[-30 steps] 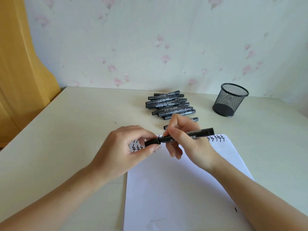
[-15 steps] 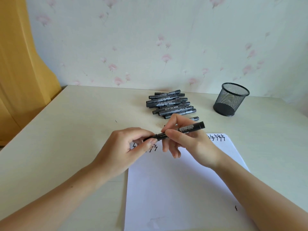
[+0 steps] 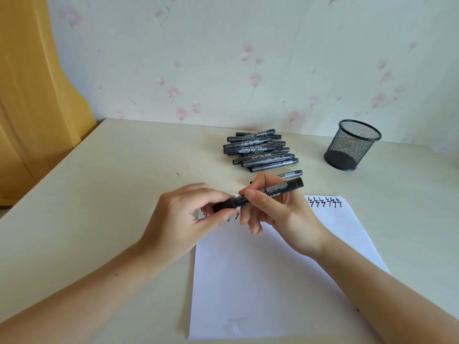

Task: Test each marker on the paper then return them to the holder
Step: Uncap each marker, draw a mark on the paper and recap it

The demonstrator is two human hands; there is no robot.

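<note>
Closing up since a second ago, cap and marker [image 3: 270, 192] now meet: my left hand [image 3: 188, 219] pinches the cap, my right hand [image 3: 278, 209] grips the barrel. Judged tested, it goes next to the holder [image 3: 352, 145].

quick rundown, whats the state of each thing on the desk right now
marker in hand: capped, level above the paper, gripped at both ends
left hand: pinching the cap end
right hand: pinching the barrel
marker pile: capped, lying stacked
mesh holder: upright, seems empty
paper: flat, zigzag marks along its top edge
</note>
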